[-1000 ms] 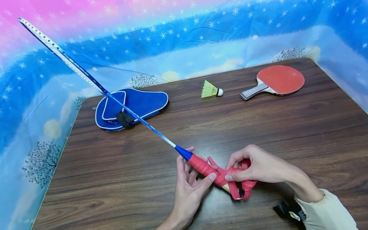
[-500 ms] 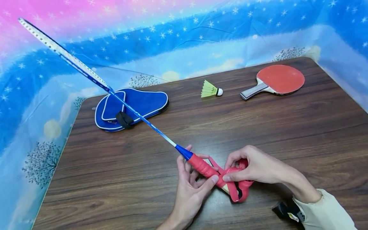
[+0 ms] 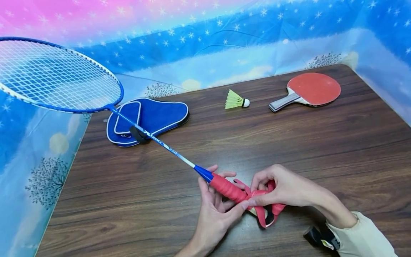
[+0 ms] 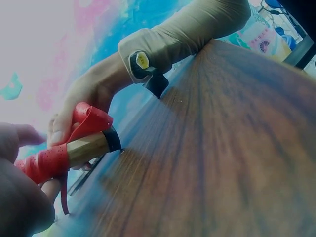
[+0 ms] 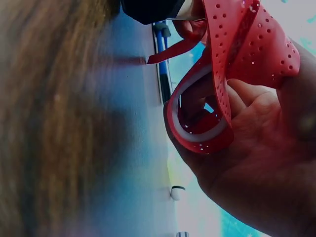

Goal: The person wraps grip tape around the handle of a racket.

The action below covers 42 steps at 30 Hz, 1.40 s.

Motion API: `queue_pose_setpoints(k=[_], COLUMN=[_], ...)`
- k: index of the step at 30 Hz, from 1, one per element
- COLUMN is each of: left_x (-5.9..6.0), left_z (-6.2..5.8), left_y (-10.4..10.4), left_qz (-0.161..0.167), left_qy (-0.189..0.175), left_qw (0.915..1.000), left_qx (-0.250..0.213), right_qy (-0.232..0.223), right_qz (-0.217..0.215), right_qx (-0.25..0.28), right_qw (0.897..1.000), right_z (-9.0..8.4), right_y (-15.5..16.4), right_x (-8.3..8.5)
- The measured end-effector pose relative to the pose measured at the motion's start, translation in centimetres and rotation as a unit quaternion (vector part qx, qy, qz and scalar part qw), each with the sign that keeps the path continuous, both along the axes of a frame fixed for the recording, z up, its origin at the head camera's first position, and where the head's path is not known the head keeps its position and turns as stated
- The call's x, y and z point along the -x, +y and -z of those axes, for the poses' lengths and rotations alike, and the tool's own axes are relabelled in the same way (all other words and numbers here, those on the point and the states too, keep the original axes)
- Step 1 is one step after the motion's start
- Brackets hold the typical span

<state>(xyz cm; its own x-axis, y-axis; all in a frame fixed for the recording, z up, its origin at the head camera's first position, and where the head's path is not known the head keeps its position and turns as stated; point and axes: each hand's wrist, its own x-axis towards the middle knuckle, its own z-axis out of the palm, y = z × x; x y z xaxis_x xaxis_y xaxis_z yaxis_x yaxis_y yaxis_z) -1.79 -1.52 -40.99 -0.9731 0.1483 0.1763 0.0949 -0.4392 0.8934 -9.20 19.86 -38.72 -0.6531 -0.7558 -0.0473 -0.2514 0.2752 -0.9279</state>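
A blue-and-white badminton racket (image 3: 171, 149) slants up to the left, its strung head (image 3: 61, 78) turned broadly to the head view. My left hand (image 3: 215, 216) holds its handle, thumb on the near side and fingers behind. Red perforated grip tape (image 3: 228, 189) is wound round the upper handle. In the left wrist view, bare wood (image 4: 89, 149) shows between the wraps and the black butt end (image 4: 112, 138). My right hand (image 3: 290, 187) pinches the tape beside the last wrap. A loop of loose tape (image 5: 219, 64) hangs at that hand in the right wrist view.
Behind the racket shaft lies a blue paddle case (image 3: 163, 112) with white piping. A yellow shuttlecock (image 3: 234, 100) and a red table tennis paddle (image 3: 313, 89) lie along the back of the wooden table (image 3: 128, 200). Patterned cloth (image 3: 199, 39) rises behind the table.
The racket has rolled about its shaft: its head, nearly edge-on before, now shows its strings. My left thumb has shifted slightly toward my right fingertips, which still pinch the tape.
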Motion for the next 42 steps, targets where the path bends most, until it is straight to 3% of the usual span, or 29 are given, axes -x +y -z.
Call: queue_pose_setpoints(k=[6,11,21,28,36,42], left_x=[-0.1,-0.1,0.0,0.1,-0.1,0.1], left_z=[-0.1,-0.2,0.0,0.0,0.1,0.1], left_y=[0.0,-0.1,0.0,-0.1,-0.3,-0.3], left_qz=[0.001,0.023,0.039,0.027,0.002,-0.007], left_qy=[-0.018,-0.021,0.027,-0.016,-0.029,-0.033], left_qw=[0.9997,0.9991,0.9989,0.9993,0.9994,0.9993], left_qx=[0.017,0.028,0.008,0.019,0.018,0.016], right_qy=[-0.003,-0.001,-0.008,0.006,0.083,0.15], right_qz=[-0.006,-0.024,-0.022,-0.018,-0.018,0.022], right_qx=[-0.002,-0.007,-0.008,-0.019,-0.064,-0.157], right_qw=[1.0,1.0,1.0,1.0,0.994,0.976], right_z=[-0.1,-0.3,-0.1,-0.2,-0.2,-1.6], right_y=[0.1,0.3,0.4,0.2,0.0,0.3], right_x=[-0.1,-0.1,-0.2,-0.1,0.1,-0.5])
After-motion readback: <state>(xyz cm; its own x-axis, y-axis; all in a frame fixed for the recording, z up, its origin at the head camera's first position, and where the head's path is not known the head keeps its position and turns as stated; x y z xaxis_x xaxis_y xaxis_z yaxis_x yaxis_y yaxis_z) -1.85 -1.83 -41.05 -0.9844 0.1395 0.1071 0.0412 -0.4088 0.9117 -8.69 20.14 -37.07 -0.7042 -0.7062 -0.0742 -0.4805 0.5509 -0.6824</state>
